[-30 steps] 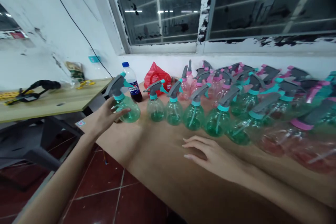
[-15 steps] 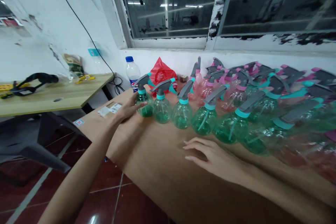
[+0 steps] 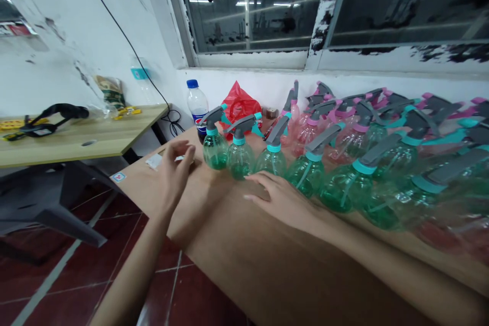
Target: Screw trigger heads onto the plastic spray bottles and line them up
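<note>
A front row of clear green spray bottles with grey and teal trigger heads runs across the brown tabletop (image 3: 229, 234). At its left end stands one spray bottle (image 3: 215, 152), upright and apart from my left hand (image 3: 176, 173), whose fingers are curved and spread with nothing in them. A second green spray bottle (image 3: 240, 157) is just right of it. My right hand (image 3: 280, 196) hovers in front of a third spray bottle (image 3: 272, 161) and partly hides it. Its fingers are apart and empty, the fingertips close to the second bottle's base.
Pink spray bottles (image 3: 305, 132) crowd behind the green ones. A cola bottle with a blue cap (image 3: 197, 107) and a red plastic bag (image 3: 239, 104) stand by the wall. At left is another table (image 3: 103, 132) with a black strap (image 3: 57, 114), above a grey stool (image 3: 49, 204).
My left hand has let go of the leftmost green spray bottle and drawn back to the left. My right hand has moved left and up towards the second and third bottles.
</note>
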Available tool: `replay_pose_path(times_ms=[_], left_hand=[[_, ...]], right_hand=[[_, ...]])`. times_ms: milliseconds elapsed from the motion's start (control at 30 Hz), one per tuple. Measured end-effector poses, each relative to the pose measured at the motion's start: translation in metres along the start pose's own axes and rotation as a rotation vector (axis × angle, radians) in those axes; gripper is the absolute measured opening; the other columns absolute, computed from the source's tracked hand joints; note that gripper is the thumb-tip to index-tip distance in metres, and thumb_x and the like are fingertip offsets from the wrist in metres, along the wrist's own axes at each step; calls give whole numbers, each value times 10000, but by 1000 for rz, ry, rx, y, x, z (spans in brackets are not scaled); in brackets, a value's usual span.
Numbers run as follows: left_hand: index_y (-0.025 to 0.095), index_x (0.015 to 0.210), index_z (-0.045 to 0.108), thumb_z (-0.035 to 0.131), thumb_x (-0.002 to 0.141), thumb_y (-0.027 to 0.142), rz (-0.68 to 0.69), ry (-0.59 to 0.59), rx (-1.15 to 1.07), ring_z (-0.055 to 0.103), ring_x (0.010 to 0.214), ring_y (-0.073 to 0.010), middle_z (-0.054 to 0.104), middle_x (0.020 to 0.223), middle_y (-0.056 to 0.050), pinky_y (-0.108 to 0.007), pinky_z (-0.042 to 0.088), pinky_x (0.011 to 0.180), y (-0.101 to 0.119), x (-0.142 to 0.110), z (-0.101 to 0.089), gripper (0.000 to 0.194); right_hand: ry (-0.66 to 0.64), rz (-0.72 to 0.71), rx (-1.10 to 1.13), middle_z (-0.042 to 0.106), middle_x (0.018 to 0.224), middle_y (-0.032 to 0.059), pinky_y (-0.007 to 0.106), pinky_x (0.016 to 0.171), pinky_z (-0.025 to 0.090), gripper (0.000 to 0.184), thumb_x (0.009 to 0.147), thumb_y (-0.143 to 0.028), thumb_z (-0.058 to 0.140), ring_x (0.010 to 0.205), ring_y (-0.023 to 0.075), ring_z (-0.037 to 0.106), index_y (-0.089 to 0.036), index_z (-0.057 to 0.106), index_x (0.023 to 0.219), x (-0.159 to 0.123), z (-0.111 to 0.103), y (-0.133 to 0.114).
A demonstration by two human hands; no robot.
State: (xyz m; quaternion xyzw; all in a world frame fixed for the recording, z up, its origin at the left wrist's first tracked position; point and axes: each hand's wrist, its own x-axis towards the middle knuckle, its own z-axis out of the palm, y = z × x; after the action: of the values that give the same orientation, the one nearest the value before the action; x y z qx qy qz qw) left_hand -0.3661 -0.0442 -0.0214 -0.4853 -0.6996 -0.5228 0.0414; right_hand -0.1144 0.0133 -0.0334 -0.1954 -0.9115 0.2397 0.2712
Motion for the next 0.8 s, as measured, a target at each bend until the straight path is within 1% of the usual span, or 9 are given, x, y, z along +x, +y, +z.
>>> replay_pose_path(times_ms=[100,167,267,367,433,533,667,733,800], left_hand=[[189,1006,556,485,856,419,88,-105,43,637,891,-208,642,992,-74,-317,546,723,25,-20,15,284],[211,1050,570,532,837,412,142,-186,101,629,935,-210,637,1039,-61,-303,538,746,40,-24,29,296],[163,1164,529,556,816,447,169,-214,223,593,1019,-280,604,1118,-130,-371,509,803,54,-21,47,450],[90,1170,526,553,800,495,153,-225,342,616,949,-354,616,1084,-202,-453,492,776,61,-15,55,550],[83,1145,540,547,795,514,142,-231,402,629,908,-370,634,1047,-207,-462,492,744,63,-13,55,556],[96,1096,560,552,786,513,121,-229,470,643,867,-367,651,996,-192,-448,498,706,67,-16,46,520],[138,1001,570,570,776,485,84,-234,497,663,789,-302,671,910,-132,-388,516,656,72,-35,26,414],[164,976,561,584,768,477,67,-249,445,666,796,-261,672,909,-99,-349,530,659,78,-51,15,377],[171,975,550,607,752,473,32,-315,283,665,803,-248,664,929,-89,-353,544,669,87,-69,7,380]], right_hand=[[55,32,6,582,1176,80,437,887,475,375,841,-312,540,1050,251,566,-233,493,1205,10,3,-3],[90,58,12,573,1186,89,446,906,460,394,842,-300,536,1065,254,555,-216,472,1222,14,5,-4],[123,93,27,569,1194,104,441,916,453,431,836,-281,536,1074,252,548,-188,445,1247,16,7,-6],[126,108,50,569,1204,108,412,900,471,468,826,-273,549,1093,242,539,-180,430,1269,16,6,-7],[124,117,68,574,1200,108,392,877,486,475,820,-277,560,1093,235,542,-181,436,1268,15,3,-8],[135,149,89,593,1161,114,385,850,497,460,812,-292,576,1053,232,568,-173,463,1241,12,-1,-9],[148,175,97,625,1094,110,398,826,502,450,792,-345,607,998,241,598,-180,496,1196,0,-4,-11],[150,172,83,617,1114,116,420,851,488,534,743,-412,651,1035,265,580,-184,491,1199,-11,-5,-12],[132,154,78,575,1197,131,444,900,458,684,678,-467,693,1122,292,525,-182,444,1248,-26,-6,-13]])
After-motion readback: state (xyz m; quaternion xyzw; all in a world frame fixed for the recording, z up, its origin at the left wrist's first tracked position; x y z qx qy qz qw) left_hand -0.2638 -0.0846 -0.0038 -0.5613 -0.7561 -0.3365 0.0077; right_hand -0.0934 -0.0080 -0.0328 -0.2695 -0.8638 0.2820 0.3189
